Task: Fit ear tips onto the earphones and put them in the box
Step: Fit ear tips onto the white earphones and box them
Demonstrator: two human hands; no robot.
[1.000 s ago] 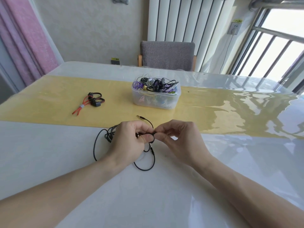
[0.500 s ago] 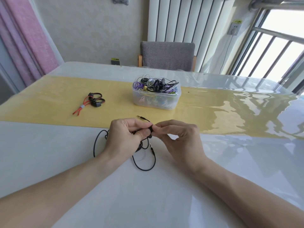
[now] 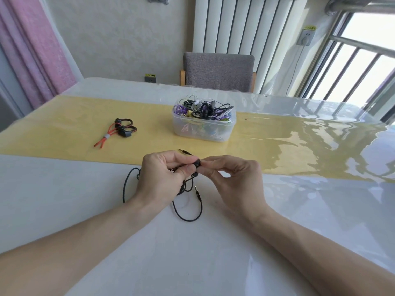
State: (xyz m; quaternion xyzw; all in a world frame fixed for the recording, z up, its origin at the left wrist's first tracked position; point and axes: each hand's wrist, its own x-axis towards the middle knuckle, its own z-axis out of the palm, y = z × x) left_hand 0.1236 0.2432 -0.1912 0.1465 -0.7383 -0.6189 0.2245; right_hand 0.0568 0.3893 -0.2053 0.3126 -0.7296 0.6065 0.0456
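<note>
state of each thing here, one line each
black earphones: earbud pinched between both hands, cable looped on the table
left hand: grips earbud and cable
right hand: pinches earbud end
clear box: lidless, full of earphones
red earphones: bundled, untouched

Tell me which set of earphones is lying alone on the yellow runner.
The red-and-black earphones, left of the clear box. The black pair is in both hands; the others fill the box.

Black earphones (image 3: 188, 186), clear box (image 3: 204, 130), yellow runner (image 3: 64, 129), red-and-black cable (image 3: 119, 130), pink curtain (image 3: 36, 45).
</note>
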